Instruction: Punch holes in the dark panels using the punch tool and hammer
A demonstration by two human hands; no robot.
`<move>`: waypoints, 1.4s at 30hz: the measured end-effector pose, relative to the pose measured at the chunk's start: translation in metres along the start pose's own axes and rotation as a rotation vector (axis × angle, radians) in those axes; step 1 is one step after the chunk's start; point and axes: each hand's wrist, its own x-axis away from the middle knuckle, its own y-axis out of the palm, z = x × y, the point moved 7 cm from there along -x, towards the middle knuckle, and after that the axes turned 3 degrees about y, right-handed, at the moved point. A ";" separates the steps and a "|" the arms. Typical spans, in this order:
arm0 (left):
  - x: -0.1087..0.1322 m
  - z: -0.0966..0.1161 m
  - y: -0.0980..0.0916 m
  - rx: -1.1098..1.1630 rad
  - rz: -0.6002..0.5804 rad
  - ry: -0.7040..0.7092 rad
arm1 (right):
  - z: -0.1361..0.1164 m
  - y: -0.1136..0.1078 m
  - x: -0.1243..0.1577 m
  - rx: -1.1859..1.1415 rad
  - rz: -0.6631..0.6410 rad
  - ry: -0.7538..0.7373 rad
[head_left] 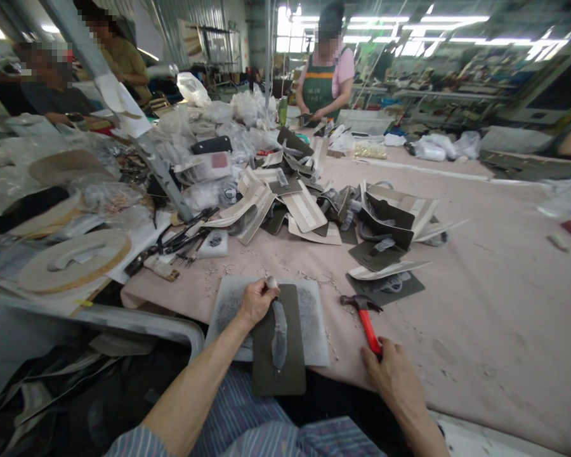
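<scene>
The dark olive rectangular panel (292,349) is laid on the near speckled white square pad (316,304) and should be kept flat. The red-handled claw hammer (368,322) is gripped by the right hand (397,374); whether anything is pinched by the left hand (257,303) cannot be told.

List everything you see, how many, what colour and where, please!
Table cover: one, pinkish, centre to right
Board: one, speckled whitish-grey, cover's near edge
Panel: one, dark olive, partly on the board
Wrapped strip: one, greyish, along the panel's middle
Hammer: one, red and dark, right of the board
Tiny bits: many, pale, around the board
Panel pile: many pieces, cream and dark, mid-table
Tools: several, mostly dark, left of the pile
Oval pieces: several, cream, left
Plastic bags: many, clear or whitish, back left
Other people: at least three, one green-aproned, behind
Left grip: one, bare, on a pale piece atop the strip
Right grip: one, bare, on the hammer
</scene>
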 end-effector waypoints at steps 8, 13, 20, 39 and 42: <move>-0.002 -0.001 0.000 0.008 0.008 -0.009 | -0.004 0.017 0.002 -0.134 -0.284 0.049; 0.001 0.001 -0.001 0.003 0.011 -0.005 | -0.009 0.008 -0.002 -0.443 -0.252 0.154; 0.002 0.007 0.004 -0.101 0.001 0.084 | -0.045 0.002 0.013 -1.168 -0.535 0.348; 0.009 0.015 0.014 -0.273 -0.054 0.250 | -0.138 -0.222 0.013 -0.643 0.449 -0.448; 0.010 0.016 0.014 -0.250 -0.061 0.260 | -0.134 -0.221 0.020 -0.787 0.554 -0.356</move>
